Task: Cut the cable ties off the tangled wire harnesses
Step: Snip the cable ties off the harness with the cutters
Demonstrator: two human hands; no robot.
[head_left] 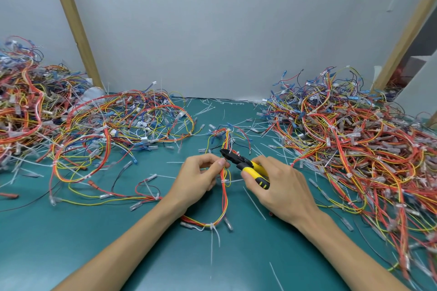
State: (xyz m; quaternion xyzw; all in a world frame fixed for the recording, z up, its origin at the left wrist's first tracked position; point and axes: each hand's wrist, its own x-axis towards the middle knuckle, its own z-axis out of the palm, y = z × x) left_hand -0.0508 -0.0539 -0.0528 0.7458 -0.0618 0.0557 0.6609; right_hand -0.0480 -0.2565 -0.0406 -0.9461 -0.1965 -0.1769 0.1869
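A wire harness (224, 198) of red, orange and yellow wires lies down the middle of the green mat. My left hand (199, 177) pinches its bundle near the top. My right hand (281, 189) grips yellow-handled cutters (246, 165), whose black jaws point up-left at the bundle just above my left fingertips. A white cable tie (223, 181) wraps the bundle between my hands. Another white tie (212, 226) sits at the harness's lower bend, its long tail trailing toward me.
Big tangled heaps of harnesses cover the mat on the left (71, 125) and the right (354, 139). Cut white tie pieces (254, 205) lie scattered over the green mat (71, 243). A grey wall with wooden posts stands behind.
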